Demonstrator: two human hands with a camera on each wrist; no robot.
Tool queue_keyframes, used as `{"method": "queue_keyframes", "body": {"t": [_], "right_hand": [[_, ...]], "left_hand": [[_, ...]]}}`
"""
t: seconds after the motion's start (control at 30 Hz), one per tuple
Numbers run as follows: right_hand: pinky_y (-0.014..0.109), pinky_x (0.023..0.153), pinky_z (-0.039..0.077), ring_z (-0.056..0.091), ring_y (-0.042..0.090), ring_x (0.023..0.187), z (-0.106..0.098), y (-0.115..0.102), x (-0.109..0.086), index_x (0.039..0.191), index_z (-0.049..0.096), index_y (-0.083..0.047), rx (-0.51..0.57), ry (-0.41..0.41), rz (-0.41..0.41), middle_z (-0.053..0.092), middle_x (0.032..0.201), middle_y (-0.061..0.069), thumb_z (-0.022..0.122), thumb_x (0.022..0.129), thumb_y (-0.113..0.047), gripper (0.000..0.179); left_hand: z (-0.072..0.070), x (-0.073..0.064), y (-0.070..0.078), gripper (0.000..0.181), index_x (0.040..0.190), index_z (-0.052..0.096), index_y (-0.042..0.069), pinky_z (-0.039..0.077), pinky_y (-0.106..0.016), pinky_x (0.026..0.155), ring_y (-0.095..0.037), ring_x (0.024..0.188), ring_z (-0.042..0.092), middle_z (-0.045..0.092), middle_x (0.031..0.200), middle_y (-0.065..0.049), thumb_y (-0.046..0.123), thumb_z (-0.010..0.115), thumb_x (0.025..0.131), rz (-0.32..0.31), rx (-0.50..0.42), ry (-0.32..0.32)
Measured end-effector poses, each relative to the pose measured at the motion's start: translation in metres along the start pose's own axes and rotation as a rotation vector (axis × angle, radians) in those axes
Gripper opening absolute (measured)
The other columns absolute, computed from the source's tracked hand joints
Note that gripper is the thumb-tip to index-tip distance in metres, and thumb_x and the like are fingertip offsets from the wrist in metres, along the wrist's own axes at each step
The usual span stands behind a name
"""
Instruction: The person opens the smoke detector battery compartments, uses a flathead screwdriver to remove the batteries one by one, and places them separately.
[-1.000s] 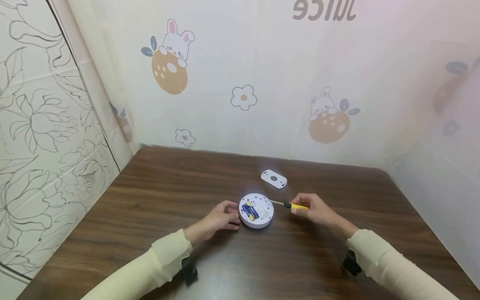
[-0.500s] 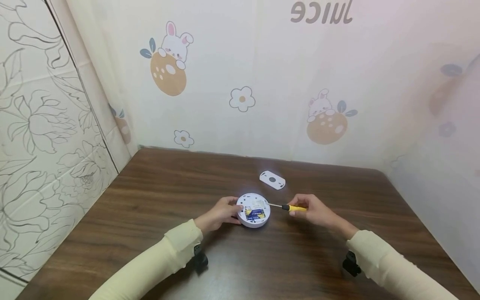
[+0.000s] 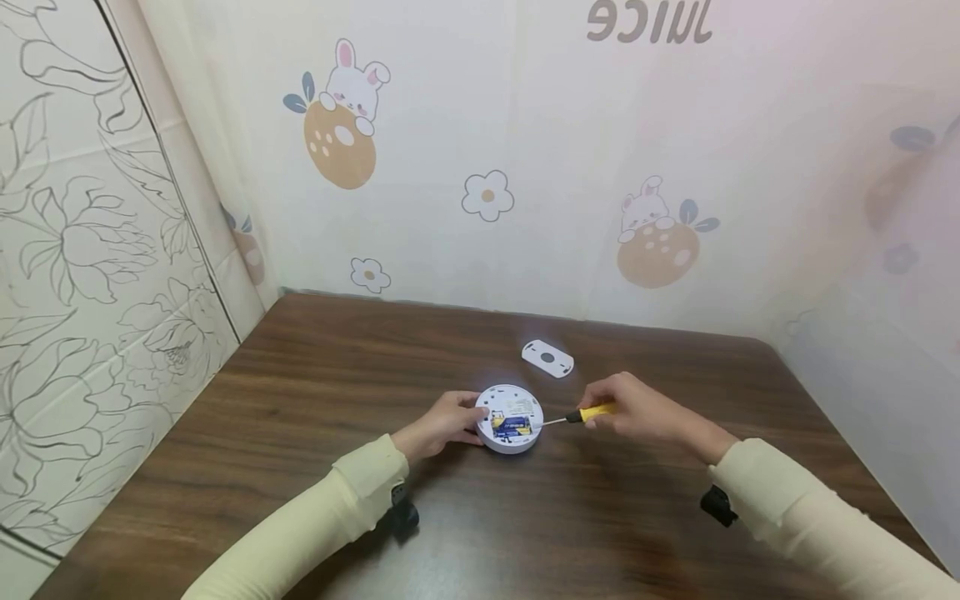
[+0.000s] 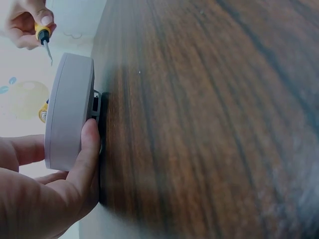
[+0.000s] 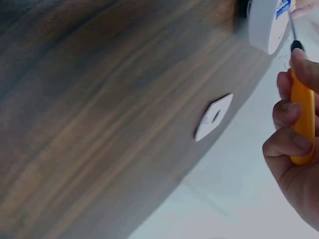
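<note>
My left hand grips the near-left edge of a round white device, thumb on top. In the left wrist view, the device is tilted, its underside partly off the table beside a fingertip. Blue-and-yellow batteries lie in its upward face. My right hand holds a screwdriver by its yellow handle, fingers curled round it in the right wrist view. The metal tip points at the batteries' right end; whether it touches them I cannot tell.
A white oblong plate with slots and a grey round centre lies flat behind the device. The brown wooden table meets a patterned curtain at its back edge.
My left hand has taken hold of the device and turned it, bringing the batteries round to the near right. The screwdriver tip has shifted from the upper right rim toward the batteries.
</note>
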State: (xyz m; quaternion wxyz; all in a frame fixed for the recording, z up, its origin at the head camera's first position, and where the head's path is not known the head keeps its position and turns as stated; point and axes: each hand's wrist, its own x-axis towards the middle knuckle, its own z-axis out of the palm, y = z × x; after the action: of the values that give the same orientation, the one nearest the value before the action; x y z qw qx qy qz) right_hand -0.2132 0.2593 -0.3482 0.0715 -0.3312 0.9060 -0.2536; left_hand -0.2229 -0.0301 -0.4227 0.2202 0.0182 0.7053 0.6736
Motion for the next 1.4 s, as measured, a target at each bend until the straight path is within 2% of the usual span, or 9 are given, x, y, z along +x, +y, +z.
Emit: {"method": "queue_keyframes", "body": {"t": [0.13, 0.23, 0.37, 0.5, 0.67, 0.77, 0.9, 1.13, 1.4], "right_hand": [[0.026, 0.06, 0.049, 0.053, 0.011, 0.068, -0.004, -0.012, 0.004, 0.084, 0.07, -0.016, -0.102, -0.019, 0.004, 0.062, 0.078, -0.01, 0.075, 0.08, -0.003, 0.014], [0.025, 0.06, 0.048, 0.052, 0.01, 0.067, -0.005, -0.022, 0.009, 0.081, 0.07, -0.017, -0.177, -0.032, 0.045, 0.061, 0.076, -0.012, 0.075, 0.079, -0.005, 0.013], [0.025, 0.057, 0.048, 0.052, 0.01, 0.064, -0.007, -0.037, 0.016, 0.077, 0.071, -0.017, -0.304, -0.051, 0.06, 0.06, 0.072, -0.012, 0.074, 0.077, -0.004, 0.014], [0.027, 0.057, 0.05, 0.052, 0.011, 0.065, -0.008, -0.053, 0.024, 0.077, 0.071, -0.016, -0.437, -0.069, 0.041, 0.062, 0.072, -0.008, 0.075, 0.075, -0.004, 0.013], [0.027, 0.053, 0.048, 0.049, 0.013, 0.062, -0.008, -0.067, 0.03, 0.074, 0.069, -0.014, -0.525, -0.075, 0.012, 0.06, 0.07, -0.005, 0.077, 0.074, -0.006, 0.011], [0.028, 0.056, 0.05, 0.051, 0.013, 0.064, -0.007, -0.067, 0.03, 0.075, 0.069, -0.014, -0.512, -0.067, 0.036, 0.06, 0.071, -0.005, 0.077, 0.074, -0.007, 0.011], [0.032, 0.062, 0.054, 0.054, 0.013, 0.067, -0.005, -0.061, 0.025, 0.077, 0.07, -0.015, -0.434, -0.056, 0.071, 0.062, 0.074, -0.005, 0.076, 0.075, -0.004, 0.012], [0.03, 0.061, 0.051, 0.053, 0.012, 0.065, -0.001, -0.044, 0.015, 0.078, 0.069, -0.014, -0.294, -0.011, 0.09, 0.062, 0.075, -0.006, 0.073, 0.076, -0.002, 0.013], [0.028, 0.063, 0.049, 0.053, 0.013, 0.068, 0.007, -0.025, 0.007, 0.082, 0.071, -0.012, -0.116, 0.018, 0.13, 0.063, 0.079, -0.005, 0.076, 0.078, -0.002, 0.012]], "left_hand": [[0.001, 0.001, 0.0, 0.045, 0.136, 0.04, -0.013, 0.059, -0.038, 0.069, -0.02, 0.078, 0.061, 0.061, 0.103, -0.02, 0.002, 0.054, 0.096, -0.001, 0.001, -0.001], [0.001, 0.002, 0.0, 0.045, 0.136, 0.041, -0.013, 0.059, -0.037, 0.068, -0.02, 0.078, 0.062, 0.062, 0.102, -0.02, 0.002, 0.054, 0.096, 0.002, 0.001, -0.006], [0.001, 0.003, -0.001, 0.044, 0.136, 0.041, -0.013, 0.059, -0.038, 0.068, -0.019, 0.076, 0.061, 0.062, 0.101, -0.02, 0.001, 0.054, 0.095, 0.006, 0.004, -0.008], [0.001, 0.003, 0.0, 0.045, 0.136, 0.042, -0.012, 0.059, -0.037, 0.068, -0.018, 0.076, 0.06, 0.062, 0.1, -0.019, 0.001, 0.055, 0.095, 0.009, 0.008, -0.006], [-0.001, 0.003, 0.001, 0.044, 0.135, 0.043, -0.012, 0.059, -0.037, 0.067, -0.019, 0.076, 0.061, 0.062, 0.101, -0.02, 0.001, 0.055, 0.095, 0.018, 0.001, -0.006], [-0.001, 0.002, 0.001, 0.044, 0.135, 0.043, -0.012, 0.06, -0.038, 0.066, -0.021, 0.077, 0.063, 0.062, 0.103, -0.022, -0.001, 0.055, 0.094, 0.024, -0.013, -0.005], [0.0, 0.001, 0.0, 0.044, 0.134, 0.044, -0.012, 0.06, -0.038, 0.065, -0.021, 0.076, 0.063, 0.061, 0.104, -0.022, 0.0, 0.056, 0.094, 0.015, -0.017, 0.011], [0.004, -0.002, 0.001, 0.043, 0.133, 0.043, -0.014, 0.06, -0.038, 0.064, -0.022, 0.076, 0.064, 0.059, 0.106, -0.024, -0.001, 0.055, 0.094, 0.031, -0.047, 0.024], [0.006, -0.004, 0.002, 0.042, 0.133, 0.044, -0.014, 0.06, -0.039, 0.064, -0.026, 0.082, 0.065, 0.059, 0.108, -0.025, 0.0, 0.055, 0.095, 0.013, -0.049, 0.034]]}}
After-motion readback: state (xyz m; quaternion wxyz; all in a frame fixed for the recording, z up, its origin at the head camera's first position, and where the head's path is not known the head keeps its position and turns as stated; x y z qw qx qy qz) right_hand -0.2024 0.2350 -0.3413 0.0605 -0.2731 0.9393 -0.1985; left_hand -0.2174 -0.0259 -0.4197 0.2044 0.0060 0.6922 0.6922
